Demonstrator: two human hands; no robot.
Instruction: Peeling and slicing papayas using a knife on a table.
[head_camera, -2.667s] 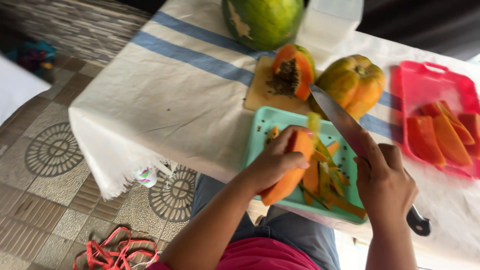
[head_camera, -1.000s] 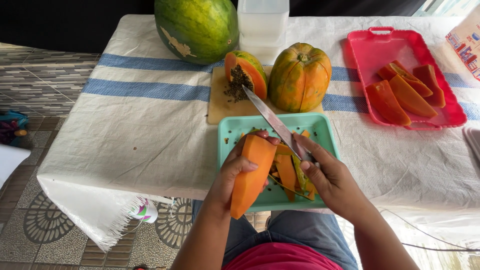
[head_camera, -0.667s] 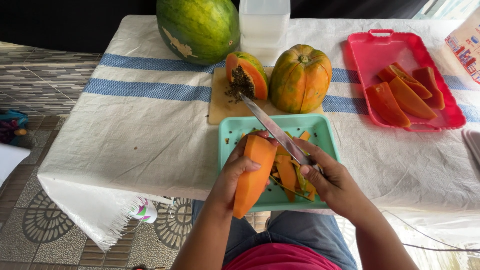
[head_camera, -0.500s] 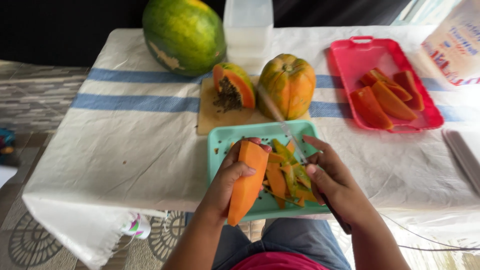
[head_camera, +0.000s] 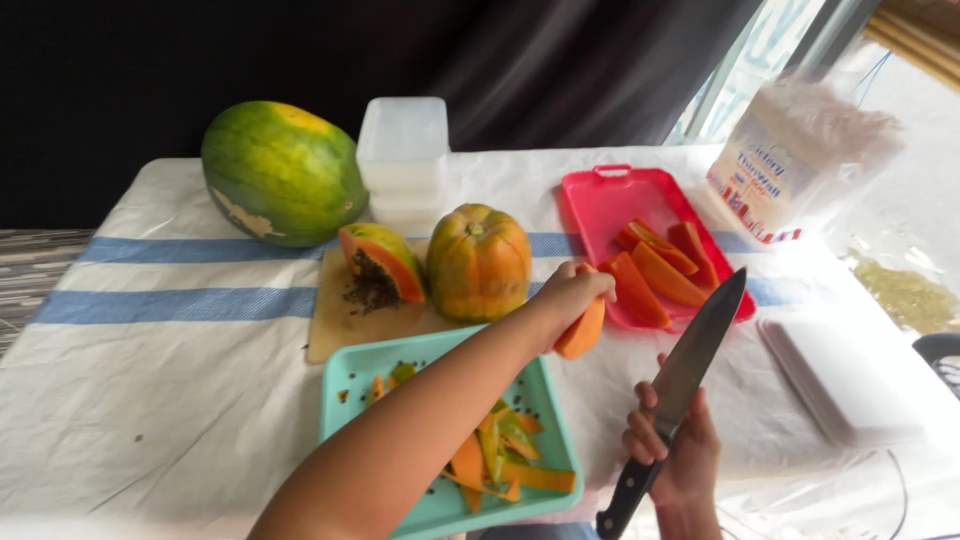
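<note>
L hand (head_camera: 572, 292) clamped on peeled papaya slice (head_camera: 583, 330), held just above bench beside red tray (head_camera: 600, 195) w/ other slices, R hand (head_camera: 672, 455) gripping knife (head_camera: 682, 372) blade-up; looks like transfer step, next calls for setting slice in tray.

Both hands raised, each closed in a grip.
The left hand (head_camera: 572, 298) reaches forward and rightward, arm extended, fingers curled; the right hand (head_camera: 672, 452) sits low, fist closed, knuckles facing left.
</note>
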